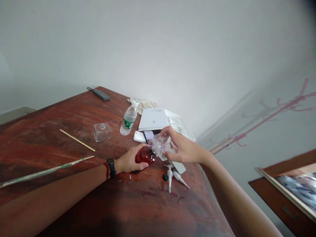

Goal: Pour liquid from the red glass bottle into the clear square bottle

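Left hand (128, 162) on red bottle (145, 155) — right hand (182, 148) tipping clear bottle (161, 147).

Tabletop (61, 131) open left; pump heads (172, 176) & phone (148, 136) crowd hands.

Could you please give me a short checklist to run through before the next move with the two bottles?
1. Left hand grips the red bottle on the table: ok.
2. Right hand holds the clear bottle, tilted towards the red one: ok.
3. Bottle mouths aligned: cannot tell.
4. Table dry by the red bottle: not ok, wet patch.
5. Pump heads clear of both hands: ok.
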`<state>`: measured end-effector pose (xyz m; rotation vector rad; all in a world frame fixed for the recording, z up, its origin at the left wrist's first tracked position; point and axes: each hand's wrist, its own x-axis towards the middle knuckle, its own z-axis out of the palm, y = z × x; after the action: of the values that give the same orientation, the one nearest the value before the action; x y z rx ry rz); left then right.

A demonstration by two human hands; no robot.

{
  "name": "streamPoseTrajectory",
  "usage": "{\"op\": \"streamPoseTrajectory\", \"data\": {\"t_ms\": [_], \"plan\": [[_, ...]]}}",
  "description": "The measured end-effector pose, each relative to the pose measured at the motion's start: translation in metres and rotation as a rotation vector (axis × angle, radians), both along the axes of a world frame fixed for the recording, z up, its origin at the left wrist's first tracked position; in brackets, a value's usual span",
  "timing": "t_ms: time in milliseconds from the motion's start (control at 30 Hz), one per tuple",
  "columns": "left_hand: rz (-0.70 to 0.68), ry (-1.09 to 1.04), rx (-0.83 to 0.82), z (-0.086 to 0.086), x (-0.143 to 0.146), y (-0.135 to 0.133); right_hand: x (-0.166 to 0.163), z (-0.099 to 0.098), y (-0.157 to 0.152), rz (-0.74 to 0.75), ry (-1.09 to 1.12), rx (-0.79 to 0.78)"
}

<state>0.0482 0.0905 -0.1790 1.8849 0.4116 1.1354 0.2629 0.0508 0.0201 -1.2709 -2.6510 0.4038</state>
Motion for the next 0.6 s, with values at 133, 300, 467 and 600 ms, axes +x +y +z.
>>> {"op": "streamPoseTrajectory", "data": {"t_ms": [133,300,467,600], "plan": [[0.008,0.009,-0.018,0.0007,-0.0006,-0.0002,-0.0016,0.0021,0.0012,0.023,-0.009,0.011],[0.011,0.014,-0.025,0.0021,-0.0009,-0.0006,-0.0018,0.0030,0.0013,0.018,-0.028,0.014],[0.011,0.023,-0.037,0.0016,-0.0007,-0.0001,-0.0022,0.0035,0.0019,0.019,-0.029,0.025],[-0.002,0.019,-0.043,0.0015,-0.0007,0.0003,-0.0035,0.0050,0.0028,0.005,-0.060,0.020]]}}
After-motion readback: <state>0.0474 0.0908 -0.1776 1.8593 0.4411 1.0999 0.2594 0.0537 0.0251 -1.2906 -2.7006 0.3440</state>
